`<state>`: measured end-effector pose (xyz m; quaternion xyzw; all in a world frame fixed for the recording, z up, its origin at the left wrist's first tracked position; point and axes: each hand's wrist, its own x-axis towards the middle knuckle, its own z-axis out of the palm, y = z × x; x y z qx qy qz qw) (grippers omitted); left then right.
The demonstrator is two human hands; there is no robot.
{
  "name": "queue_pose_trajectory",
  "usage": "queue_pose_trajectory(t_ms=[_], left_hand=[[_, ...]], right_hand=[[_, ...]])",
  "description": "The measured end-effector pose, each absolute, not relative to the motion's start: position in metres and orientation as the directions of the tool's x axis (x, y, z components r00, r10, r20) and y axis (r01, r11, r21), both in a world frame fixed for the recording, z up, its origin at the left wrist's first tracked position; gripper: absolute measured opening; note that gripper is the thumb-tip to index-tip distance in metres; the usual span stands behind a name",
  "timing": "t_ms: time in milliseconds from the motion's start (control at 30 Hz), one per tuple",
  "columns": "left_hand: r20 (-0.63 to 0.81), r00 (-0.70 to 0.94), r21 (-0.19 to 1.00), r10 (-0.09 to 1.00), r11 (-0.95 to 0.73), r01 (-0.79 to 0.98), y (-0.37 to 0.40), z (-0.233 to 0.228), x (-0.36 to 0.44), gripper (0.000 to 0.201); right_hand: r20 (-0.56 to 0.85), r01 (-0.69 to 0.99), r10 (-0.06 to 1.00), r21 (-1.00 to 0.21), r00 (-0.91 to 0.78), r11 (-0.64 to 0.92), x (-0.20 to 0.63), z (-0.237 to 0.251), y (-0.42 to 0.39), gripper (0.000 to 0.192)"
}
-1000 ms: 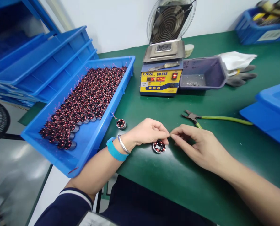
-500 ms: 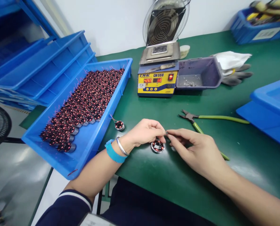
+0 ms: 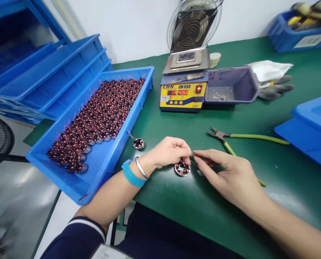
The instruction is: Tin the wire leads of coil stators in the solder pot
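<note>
Your hands meet over one small coil.
The wound coil lies on the green worktop, just under your left hand; its fingers pinch narrow at the coil's upper edge, and your right hand fingers touch them, nearly closed.

The scene is brightly and evenly lit from overhead, with only soft, short shadows under the hands and a pale sheen of glare on the green table in the lower centre and lower right of the frame. The middle is sharp, while the lower left corner is smeared and blurred. Wide-angle distortion bends straight edges toward the frame's borders, most clearly in the stacked blue trays at upper left.
</note>
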<state>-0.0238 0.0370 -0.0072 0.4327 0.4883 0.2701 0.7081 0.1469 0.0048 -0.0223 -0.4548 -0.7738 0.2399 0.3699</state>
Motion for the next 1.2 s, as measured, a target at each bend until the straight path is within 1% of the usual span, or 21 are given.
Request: queue_pose_trajectory(t_ms=[100,200,367,433,500,633,733,867,933,1000,1033,1133,1200], left_hand=[[-0.454,0.389,0.88,0.802,0.473,0.051,0.037,-0.008,-0.024,0.019],[-0.456,0.397,0.88,0.797,0.469,0.071,0.037,-0.009,-0.024,0.018],[-0.465,0.403,0.878,0.788,0.469,0.094,0.036,-0.008,-0.025,0.017],[-0.46,0.407,0.881,0.79,0.464,0.094,0.036,-0.008,-0.025,0.017],[-0.45,0.416,0.885,0.79,0.458,0.088,0.036,-0.008,-0.025,0.016],[-0.451,0.428,0.884,0.783,0.458,0.092,0.036,-0.01,-0.026,0.016],[-0.45,0.442,0.883,0.776,0.46,0.091,0.036,-0.011,-0.026,0.014],[-0.442,0.454,0.888,0.774,0.45,0.098,0.036,-0.011,-0.027,0.014],[-0.434,0.461,0.892,0.774,0.441,0.098,0.036,-0.011,-0.027,0.014],[-0.43,0.458,0.894,0.778,0.437,0.098,0.036,-0.01,-0.027,0.016],[-0.433,0.454,0.893,0.778,0.438,0.101,0.036,-0.009,-0.027,0.017],[-0.442,0.45,0.889,0.776,0.444,0.109,0.035,-0.007,-0.027,0.018],[-0.443,0.453,0.889,0.774,0.444,0.111,0.035,-0.006,-0.027,0.018]], right_hand=[[0.373,0.508,0.867,-0.703,-0.331,0.497,0.147,-0.022,0.007,0.018],[0.364,0.512,0.88,-0.716,-0.306,0.474,0.147,-0.023,0.009,0.018],[0.242,0.497,0.915,-0.779,-0.324,0.382,0.149,-0.021,0.009,0.016],[0.219,0.496,0.915,-0.785,-0.337,0.371,0.149,-0.019,0.008,0.016],[0.255,0.502,0.906,-0.765,-0.339,0.403,0.15,-0.018,0.008,0.016],[0.353,0.536,0.871,-0.688,-0.342,0.49,0.151,-0.019,0.011,0.017],[0.335,0.546,0.852,-0.659,-0.402,0.517,0.153,-0.022,0.015,0.018],[0.284,0.552,0.852,-0.663,-0.44,0.506,0.156,-0.023,0.015,0.018],[0.295,0.553,0.841,-0.647,-0.453,0.525,0.156,-0.022,0.015,0.018],[0.357,0.549,0.806,-0.596,-0.472,0.586,0.157,-0.021,0.015,0.018],[0.403,0.544,0.773,-0.552,-0.49,0.632,0.158,-0.021,0.015,0.017],[0.53,0.526,0.627,-0.351,-0.57,0.775,0.162,-0.021,0.017,0.018],[0.555,0.523,0.542,-0.212,-0.631,0.826,0.165,-0.021,0.02,0.02]])
